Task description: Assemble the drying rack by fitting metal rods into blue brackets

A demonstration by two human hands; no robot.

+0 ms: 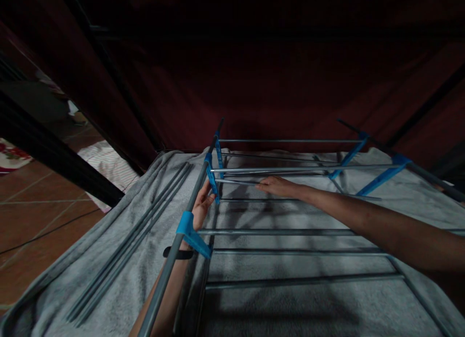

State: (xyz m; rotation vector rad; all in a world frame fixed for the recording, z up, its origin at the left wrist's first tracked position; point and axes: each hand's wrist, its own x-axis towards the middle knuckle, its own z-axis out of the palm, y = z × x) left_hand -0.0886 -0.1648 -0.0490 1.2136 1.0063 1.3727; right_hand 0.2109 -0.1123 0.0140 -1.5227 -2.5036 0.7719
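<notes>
A frame of grey metal tubes joined by blue plastic brackets stands on a grey blanket (283, 298). My left hand (202, 205), with a dark band at the wrist, reaches under the frame's left side tube (194, 194). Its fingers close against a blue bracket (211, 179), which hides part of them. In my right hand (275, 185) is a thin metal tube (236, 182), gripped from above between thumb and fingers. That tube's left end meets the bracket at my left hand; whether it sits inside a hole cannot be made out. Nearer me, another blue bracket (192, 235) clasps the side tube.
Several loose metal tubes (134, 240) lie on the blanket at the left. Blue brackets (381, 174) join the frame's right side. A dark red curtain (254, 94) hangs behind, with a dark post (65, 152) at left. Tiled floor (43, 201) shows beyond the blanket.
</notes>
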